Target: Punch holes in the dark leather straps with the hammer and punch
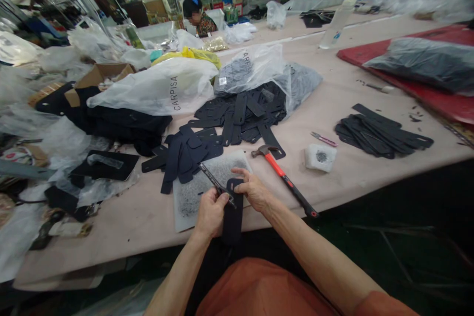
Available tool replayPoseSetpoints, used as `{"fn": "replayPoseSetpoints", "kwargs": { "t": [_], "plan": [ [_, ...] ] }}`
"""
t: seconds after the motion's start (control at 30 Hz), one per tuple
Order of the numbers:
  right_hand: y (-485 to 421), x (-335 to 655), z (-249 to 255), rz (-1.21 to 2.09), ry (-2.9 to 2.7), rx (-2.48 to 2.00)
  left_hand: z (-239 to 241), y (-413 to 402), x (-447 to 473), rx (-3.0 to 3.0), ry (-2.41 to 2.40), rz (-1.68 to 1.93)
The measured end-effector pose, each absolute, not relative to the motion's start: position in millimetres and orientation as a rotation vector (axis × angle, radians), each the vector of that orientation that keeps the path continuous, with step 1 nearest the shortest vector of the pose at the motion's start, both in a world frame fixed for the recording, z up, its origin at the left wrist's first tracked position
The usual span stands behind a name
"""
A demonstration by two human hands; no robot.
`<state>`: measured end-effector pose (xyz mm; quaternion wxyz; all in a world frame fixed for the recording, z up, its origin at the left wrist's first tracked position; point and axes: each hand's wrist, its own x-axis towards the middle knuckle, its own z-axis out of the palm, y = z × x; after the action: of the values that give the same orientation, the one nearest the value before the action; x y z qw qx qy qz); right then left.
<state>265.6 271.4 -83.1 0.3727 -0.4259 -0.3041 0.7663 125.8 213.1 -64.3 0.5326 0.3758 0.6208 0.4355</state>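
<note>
The pink worktable (351, 177) carries a grey punching pad (190, 197) at its near edge. Behind the pad and to its left lies a white CARPISA bag (163, 86). A heap of dark cut pieces (185, 155) touches the pad's far edge. Well right of the pad sits a stack of dark strips (381, 133). Just right of the pad lies a red-handled hammer (285, 177). A dark strip (233, 217) lies over the pad's near right corner, hanging off the table edge. The right hand (254, 190) pinches the strip's upper end with its fingers curled. The left hand (211, 212) is closed around a slim metal punch (213, 180), which slants over the pad with its tip at the strip.
</note>
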Motion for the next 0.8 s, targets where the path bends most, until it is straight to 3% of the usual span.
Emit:
{"fn": "replayPoseSetpoints", "kwargs": {
  "t": [0.5,0.8],
  "plan": [
    [248,286,-70,2.279,-1.145,-0.986,-66,237,117,0.522,1.339,1.323],
    [262,273,-72,1.942,-1.208,-1.233,-76,252,92,0.539,1.441,1.428]
  ]
}}
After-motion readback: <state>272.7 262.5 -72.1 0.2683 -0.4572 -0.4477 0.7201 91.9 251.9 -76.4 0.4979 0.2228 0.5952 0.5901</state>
